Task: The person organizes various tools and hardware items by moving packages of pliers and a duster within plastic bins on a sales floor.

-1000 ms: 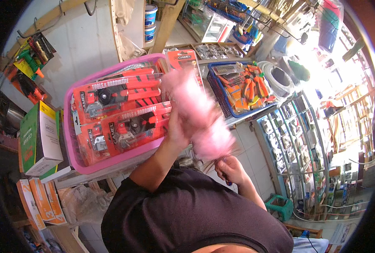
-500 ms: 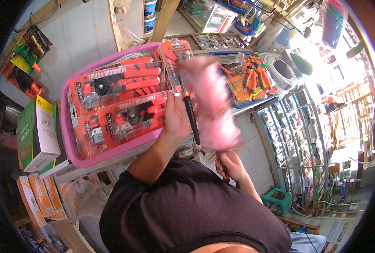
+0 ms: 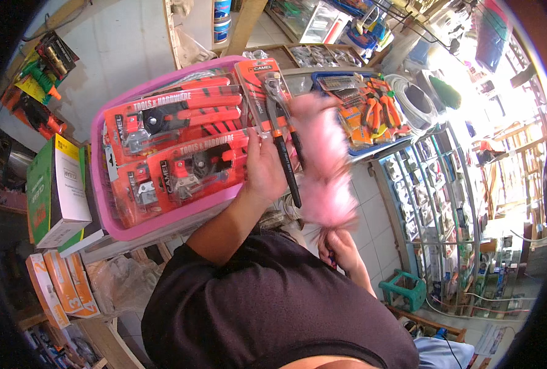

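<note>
My left hand [image 3: 266, 167] is closed on a red card pack, its fingers around the card's lower part. Mounted on the card are pincers [image 3: 275, 114] with a grey metal head and long black-and-orange handles. My right hand [image 3: 340, 249] grips the handle of a fluffy pink duster [image 3: 326, 144], smeared by motion, just right of the pincers. The handle is mostly hidden by the fingers. Behind my left hand stands a pink plastic basket [image 3: 110, 229] full of red carded tools [image 3: 203, 163] in clear packaging.
A blue tray [image 3: 372, 150] of orange-handled pliers [image 3: 381, 111] lies beyond the duster, beside a coil of white cable [image 3: 407, 101]. Boxes [image 3: 58, 190] stand left of the basket. At the right are a wire display rack [image 3: 433, 209] and a green stool [image 3: 402, 290].
The duster has swung slightly right, off the pincers, whose head now shows fully. My left hand and the pack have shifted a little to the right.
</note>
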A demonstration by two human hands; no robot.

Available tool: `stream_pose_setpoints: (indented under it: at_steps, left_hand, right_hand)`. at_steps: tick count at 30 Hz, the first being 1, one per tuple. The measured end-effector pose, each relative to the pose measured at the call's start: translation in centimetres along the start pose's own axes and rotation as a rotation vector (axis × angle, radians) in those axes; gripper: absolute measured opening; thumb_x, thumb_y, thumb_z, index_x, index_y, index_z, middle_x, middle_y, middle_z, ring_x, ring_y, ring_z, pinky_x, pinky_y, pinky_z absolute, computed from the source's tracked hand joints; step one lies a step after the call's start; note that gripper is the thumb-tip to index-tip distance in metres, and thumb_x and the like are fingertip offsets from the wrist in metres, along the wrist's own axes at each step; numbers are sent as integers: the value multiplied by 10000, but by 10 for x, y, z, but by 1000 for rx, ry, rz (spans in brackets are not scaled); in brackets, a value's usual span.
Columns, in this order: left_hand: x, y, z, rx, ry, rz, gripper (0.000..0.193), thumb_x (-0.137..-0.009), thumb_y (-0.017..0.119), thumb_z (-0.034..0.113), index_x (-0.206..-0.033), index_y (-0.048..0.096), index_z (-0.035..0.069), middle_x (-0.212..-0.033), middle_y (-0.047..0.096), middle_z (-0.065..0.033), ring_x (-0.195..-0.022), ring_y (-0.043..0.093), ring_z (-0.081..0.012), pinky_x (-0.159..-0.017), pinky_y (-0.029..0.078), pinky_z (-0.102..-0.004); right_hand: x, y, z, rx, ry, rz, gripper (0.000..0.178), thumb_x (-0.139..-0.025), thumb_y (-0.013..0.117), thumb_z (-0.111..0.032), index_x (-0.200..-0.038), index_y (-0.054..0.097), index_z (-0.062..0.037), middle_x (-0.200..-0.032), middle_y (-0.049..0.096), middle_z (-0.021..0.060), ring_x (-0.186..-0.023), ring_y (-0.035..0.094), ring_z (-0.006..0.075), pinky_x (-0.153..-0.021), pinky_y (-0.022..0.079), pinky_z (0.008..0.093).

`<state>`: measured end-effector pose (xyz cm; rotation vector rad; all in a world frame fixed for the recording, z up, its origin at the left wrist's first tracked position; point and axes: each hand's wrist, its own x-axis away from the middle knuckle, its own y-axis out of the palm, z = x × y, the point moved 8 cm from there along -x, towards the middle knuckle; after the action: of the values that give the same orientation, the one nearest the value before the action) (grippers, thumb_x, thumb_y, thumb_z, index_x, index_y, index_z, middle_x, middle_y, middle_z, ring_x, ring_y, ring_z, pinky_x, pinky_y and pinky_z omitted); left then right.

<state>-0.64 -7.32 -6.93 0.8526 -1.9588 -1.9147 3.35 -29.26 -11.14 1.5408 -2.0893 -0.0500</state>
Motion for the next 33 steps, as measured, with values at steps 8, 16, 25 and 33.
stream_pose_setpoints:
  at_steps: [8,16,25,33]
  left_hand:
    - [2,12,2,25,-49,-180,514,-888,372,554,-1174,454,136,-1140,497,-63,-1175,442,-298,-919,430,-484]
    - [-1,-10,10,-234,112,89,624,-888,310,581,-1278,405,104,-1291,453,-55,-1248,353,-330,-936,383,-516]
    - [1,13,3,-376,112,92,603,-885,285,613,-1202,440,125,-1045,544,-26,-779,527,-124,-634,443,-299]
    - [-1,7,-6,-177,43,-51,686,-871,317,620,-1307,357,92,-1102,528,-79,-921,554,-257,-771,476,-426]
  right_hand:
    - [5,-3,10,22,37,11,351,-906,522,-336,-817,571,0,-622,535,30,-497,462,75,-421,346,208]
    - [9,-11,10,-80,46,-64,359,-896,541,-345,-943,523,11,-674,541,49,-545,488,83,-463,379,214]
    - [-7,-2,-6,228,41,-28,341,-921,486,-349,-767,505,-45,-596,484,3,-437,429,66,-361,316,205]
    - [-30,-3,-28,290,-14,-69,331,-927,468,-344,-790,497,-45,-543,452,8,-402,387,74,-341,290,215]
